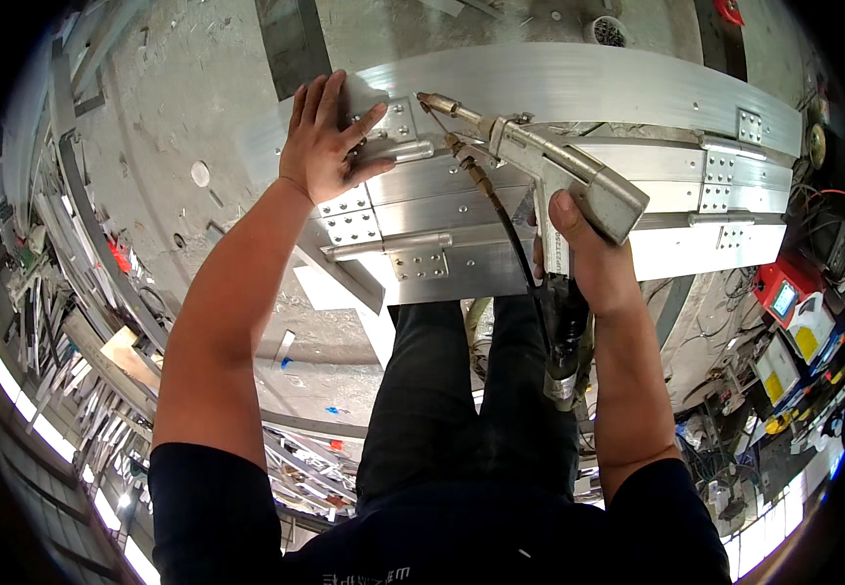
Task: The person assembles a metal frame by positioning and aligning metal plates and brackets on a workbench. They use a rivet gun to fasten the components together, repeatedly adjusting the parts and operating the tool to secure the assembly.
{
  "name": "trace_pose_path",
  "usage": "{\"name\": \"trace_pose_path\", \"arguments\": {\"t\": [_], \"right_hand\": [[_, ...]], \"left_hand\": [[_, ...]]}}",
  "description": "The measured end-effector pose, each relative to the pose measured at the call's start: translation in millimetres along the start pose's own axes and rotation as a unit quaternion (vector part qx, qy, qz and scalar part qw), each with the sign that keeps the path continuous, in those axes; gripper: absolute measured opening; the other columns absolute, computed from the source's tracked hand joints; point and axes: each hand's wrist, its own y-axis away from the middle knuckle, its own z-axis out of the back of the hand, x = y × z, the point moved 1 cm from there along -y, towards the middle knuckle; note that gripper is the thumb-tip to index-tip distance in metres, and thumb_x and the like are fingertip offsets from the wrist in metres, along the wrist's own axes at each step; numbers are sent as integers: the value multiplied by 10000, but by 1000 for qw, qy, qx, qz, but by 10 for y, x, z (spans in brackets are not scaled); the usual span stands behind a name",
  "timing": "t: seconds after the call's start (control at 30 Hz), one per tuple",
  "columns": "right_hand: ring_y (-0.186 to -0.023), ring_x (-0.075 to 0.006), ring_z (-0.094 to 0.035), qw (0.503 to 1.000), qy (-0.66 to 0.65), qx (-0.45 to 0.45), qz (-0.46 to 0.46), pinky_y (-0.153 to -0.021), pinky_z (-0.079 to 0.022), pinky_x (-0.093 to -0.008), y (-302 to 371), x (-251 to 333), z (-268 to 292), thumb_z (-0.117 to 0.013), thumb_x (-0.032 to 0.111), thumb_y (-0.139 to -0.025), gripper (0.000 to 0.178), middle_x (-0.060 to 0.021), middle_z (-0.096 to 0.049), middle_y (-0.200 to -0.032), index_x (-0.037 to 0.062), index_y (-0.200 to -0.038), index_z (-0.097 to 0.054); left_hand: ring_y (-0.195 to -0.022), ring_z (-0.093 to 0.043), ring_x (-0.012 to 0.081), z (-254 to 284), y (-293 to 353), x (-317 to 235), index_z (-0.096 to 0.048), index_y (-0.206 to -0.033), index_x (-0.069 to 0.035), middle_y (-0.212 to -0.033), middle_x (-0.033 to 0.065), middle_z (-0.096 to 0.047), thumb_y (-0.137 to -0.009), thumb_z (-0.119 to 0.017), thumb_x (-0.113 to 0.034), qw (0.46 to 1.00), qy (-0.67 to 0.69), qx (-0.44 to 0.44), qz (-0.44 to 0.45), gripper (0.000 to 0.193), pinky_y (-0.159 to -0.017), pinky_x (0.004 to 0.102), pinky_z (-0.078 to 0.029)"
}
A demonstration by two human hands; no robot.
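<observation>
My right hand (pixel 588 249) is wrapped round the handle of a rivet gun (pixel 564 174), a metal pistol-shaped tool with a long nose and a dark lower cylinder. Its tip points left, over a riveted hinge plate. Spread-fingered, my left hand (pixel 325 146) lies on the left part of the aluminium panels (pixel 539 83), beside that hinge (pixel 401 122) and its barrel. Under the gun runs a dark hose (pixel 505 210) with brass fittings. Another hinge (pixel 418 263) sits on the near panel edge, and a riveted hinge plate (pixel 717 180) is at the right.
At the far edge stands a round container (pixel 608 31) of small metal pieces. Metal strips and scrap (pixel 81 361) fill the left side. A red machine (pixel 788 292) with a small screen, cables and tools crowd the right. Dark beams (pixel 291 44) pass beneath the panels.
</observation>
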Motion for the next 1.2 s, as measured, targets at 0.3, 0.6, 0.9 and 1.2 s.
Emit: {"name": "trace_pose_path", "arguments": {"t": [0.3,0.6,0.9,1.2], "right_hand": [[-703,-99,-585,1000,7,-6,0,-576,-483,-266,-161,-126,-40,-732,314,-941,317,-10,-630,-861,36,-1065,-644],[-893,-114,-560,999,33,18,33,-807,-476,-274,-177,-197,27,-733,340,-940,388,-2,-625,-938,22,-1140,-634],[-1003,-144,-607,997,60,-37,-39,-877,-504,-315,-196,-148,34,-748,357,-919,473,-38,-650,-1075,23,-1232,-626],[-1130,-170,-565,999,42,14,-13,-976,-478,-331,-220,-196,103,-747,369,-921,591,-78,-619,-1221,25,-1357,-546]], "left_hand": [[-1338,-383,531,-14,4,32,-601,-1371,-352,-1503,283,-374,-720,-726,-696,1000,-4,6,6,747,-1154,614,-261],[-1344,-379,526,-14,-2,15,-634,-1338,-336,-1503,290,-372,-718,-746,-673,1000,-16,13,9,714,-1154,615,-260],[-1242,-444,454,129,-212,-94,-682,-1130,-220,-1349,225,-461,-738,-772,-554,995,12,93,30,523,-1092,568,-352],[-1280,-409,462,24,-99,-20,-571,-1323,-297,-1419,244,-407,-735,-757,-579,999,-19,39,1,679,-1086,594,-330]]}}
